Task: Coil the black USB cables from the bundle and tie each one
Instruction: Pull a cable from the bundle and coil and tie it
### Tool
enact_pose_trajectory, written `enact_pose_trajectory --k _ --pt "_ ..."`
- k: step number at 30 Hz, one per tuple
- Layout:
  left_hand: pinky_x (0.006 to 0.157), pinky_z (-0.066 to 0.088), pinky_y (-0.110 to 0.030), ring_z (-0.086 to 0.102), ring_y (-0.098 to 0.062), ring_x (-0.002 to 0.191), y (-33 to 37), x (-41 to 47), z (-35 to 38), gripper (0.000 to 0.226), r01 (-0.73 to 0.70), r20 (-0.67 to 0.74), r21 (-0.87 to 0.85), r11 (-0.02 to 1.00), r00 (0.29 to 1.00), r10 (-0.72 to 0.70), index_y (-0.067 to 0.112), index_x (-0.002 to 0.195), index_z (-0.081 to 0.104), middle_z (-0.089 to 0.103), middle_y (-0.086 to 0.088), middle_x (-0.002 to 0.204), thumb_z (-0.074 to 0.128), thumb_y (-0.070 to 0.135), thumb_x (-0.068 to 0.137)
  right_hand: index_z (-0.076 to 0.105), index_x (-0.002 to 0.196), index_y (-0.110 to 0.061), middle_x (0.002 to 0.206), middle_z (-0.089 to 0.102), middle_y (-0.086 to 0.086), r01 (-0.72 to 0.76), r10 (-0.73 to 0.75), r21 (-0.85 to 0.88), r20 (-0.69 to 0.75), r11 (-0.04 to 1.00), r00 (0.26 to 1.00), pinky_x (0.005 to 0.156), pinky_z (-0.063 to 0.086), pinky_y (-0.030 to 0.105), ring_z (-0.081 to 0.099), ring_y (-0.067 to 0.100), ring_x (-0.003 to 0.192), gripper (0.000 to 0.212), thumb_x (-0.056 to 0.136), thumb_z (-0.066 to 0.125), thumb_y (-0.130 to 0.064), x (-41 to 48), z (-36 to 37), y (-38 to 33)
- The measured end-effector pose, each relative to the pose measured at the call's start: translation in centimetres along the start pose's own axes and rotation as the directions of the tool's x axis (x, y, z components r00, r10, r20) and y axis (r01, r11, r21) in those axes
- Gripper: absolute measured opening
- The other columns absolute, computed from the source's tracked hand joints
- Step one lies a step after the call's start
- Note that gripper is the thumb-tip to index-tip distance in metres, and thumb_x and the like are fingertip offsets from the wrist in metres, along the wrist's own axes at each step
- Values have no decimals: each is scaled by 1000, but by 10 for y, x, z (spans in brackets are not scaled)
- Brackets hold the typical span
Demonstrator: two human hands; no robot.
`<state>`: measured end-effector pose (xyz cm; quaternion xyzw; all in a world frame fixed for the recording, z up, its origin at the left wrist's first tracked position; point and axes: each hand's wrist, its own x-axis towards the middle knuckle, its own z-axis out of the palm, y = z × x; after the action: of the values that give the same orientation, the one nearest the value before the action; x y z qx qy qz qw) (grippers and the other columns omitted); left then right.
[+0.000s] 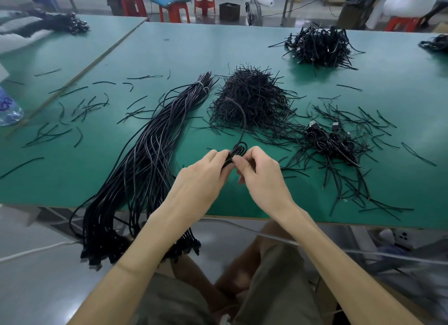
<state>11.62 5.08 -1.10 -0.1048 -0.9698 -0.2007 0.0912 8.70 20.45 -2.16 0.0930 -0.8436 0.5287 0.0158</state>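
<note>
Green matting covers the surface (242, 46), and black wire lies over most of it. The person sits at the near edge with both forearms reaching out. Between the hands, just above the surface, is a small coiled cable (238, 150); its loops poke up past the fingers, and one loose tail runs away from the person onto the heap of short black ties (252, 99) in the middle. The left hand (206, 172) has its fingers curled round the coil from the side. The right hand (260, 174) meets it with thumb and forefinger pinching at the same coil, the other fingers folded in. Whether a tie is already round it I cannot tell.

To the left of the hands lies the long bundle (150, 155) of uncoiled cables, bound at its far end with pale ties, its near end hanging over the edge of the surface. To the right sits a small cluster of coiled cables (332, 140) among scattered ties. A bigger dark pile (320, 47) rests further back on the right. A clear water bottle (9, 109) lies at the far left, and red stools (174, 12) stand beyond the surface.
</note>
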Motion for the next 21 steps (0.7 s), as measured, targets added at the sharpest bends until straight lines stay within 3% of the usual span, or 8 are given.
enact_pose_trajectory --k 3,6,10,14,21 --pt "62 50 -43 58 -23 76 0 0 3 38 -12 -36 25 1000 999 12 16 125 56 57 5 101 33 41 108 54 87 -7 72 66 8 11 -12 21 42 1000 999 58 41 12 54 0 54 25 104 56 -25 0 -3 2" --pt "53 36 -35 44 -17 63 -1 -1 7 39 -26 -58 77 997 998 31 15 109 55 53 7 91 26 41 108 53 84 -13 67 65 5 30 -32 28 50 999 998 55 40 12 51 1 51 23 104 56 -25 -1 -5 4" --pt "55 29 -35 42 -20 61 1 0 11 39 41 -60 108 993 998 -34 17 96 47 50 8 82 20 43 107 52 84 -14 63 61 2 40 -41 19 69 999 997 53 39 16 46 4 50 23 104 56 -24 0 -3 5" --pt "58 32 -37 43 -22 61 3 3 9 31 97 -53 38 995 994 -95 21 89 38 39 11 69 27 40 110 54 87 -13 74 61 0 62 -58 -41 96 997 994 55 38 16 45 3 56 22 104 56 -26 5 -4 1" --pt "51 28 -33 45 -12 54 3 1 4 29 125 -45 -174 977 990 -135 20 88 46 50 7 65 36 37 109 48 83 -14 67 58 -2 109 -103 -36 142 993 984 55 36 19 41 7 54 25 106 51 -23 1 -6 0"
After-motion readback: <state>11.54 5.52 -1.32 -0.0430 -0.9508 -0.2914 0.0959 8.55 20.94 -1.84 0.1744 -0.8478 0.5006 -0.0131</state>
